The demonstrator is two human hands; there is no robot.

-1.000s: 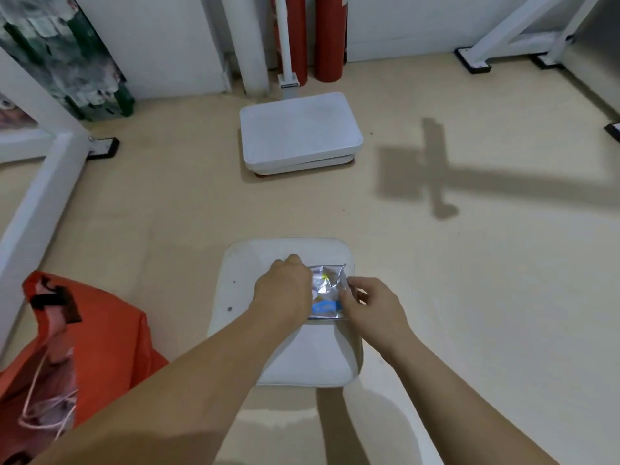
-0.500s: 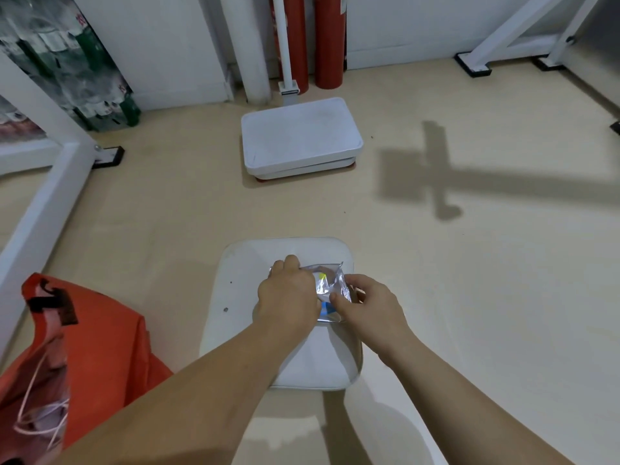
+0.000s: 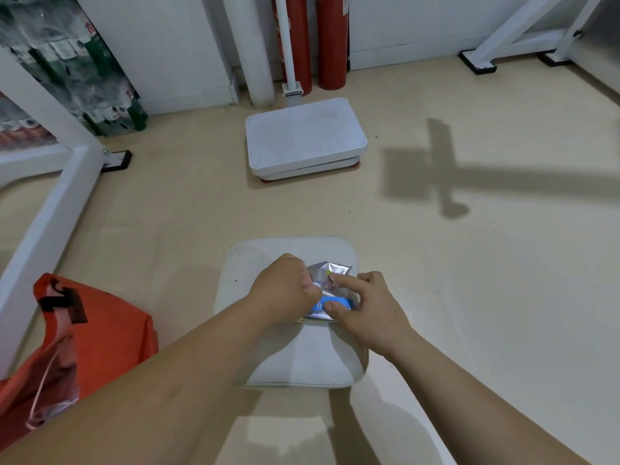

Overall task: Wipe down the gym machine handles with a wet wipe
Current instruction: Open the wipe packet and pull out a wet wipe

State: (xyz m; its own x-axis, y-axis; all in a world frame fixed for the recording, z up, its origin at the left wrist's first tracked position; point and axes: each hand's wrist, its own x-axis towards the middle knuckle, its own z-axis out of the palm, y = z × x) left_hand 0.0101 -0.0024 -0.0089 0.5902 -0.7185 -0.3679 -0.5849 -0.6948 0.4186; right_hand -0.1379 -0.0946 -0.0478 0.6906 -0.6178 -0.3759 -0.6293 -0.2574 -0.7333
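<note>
A small silver and blue wet wipe packet [image 3: 330,286] lies on a white padded seat [image 3: 292,360] in front of me. My left hand [image 3: 283,288] is curled into a fist and grips the packet's left side. My right hand [image 3: 364,305] pinches the packet's right part between thumb and forefinger. No gym machine handle shows in this view, and much of the packet is hidden by my hands.
A white platform scale [image 3: 303,139] stands on the beige floor ahead, with red cylinders [image 3: 330,41] behind it at the wall. An orange bag [image 3: 77,337] lies at the lower left. White machine frame bars [image 3: 47,216] run along the left and far right.
My right hand's forefinger and thumb have shifted inward over the packet's face, and the packet looks more crumpled. My left hand stays clenched on its left side.
</note>
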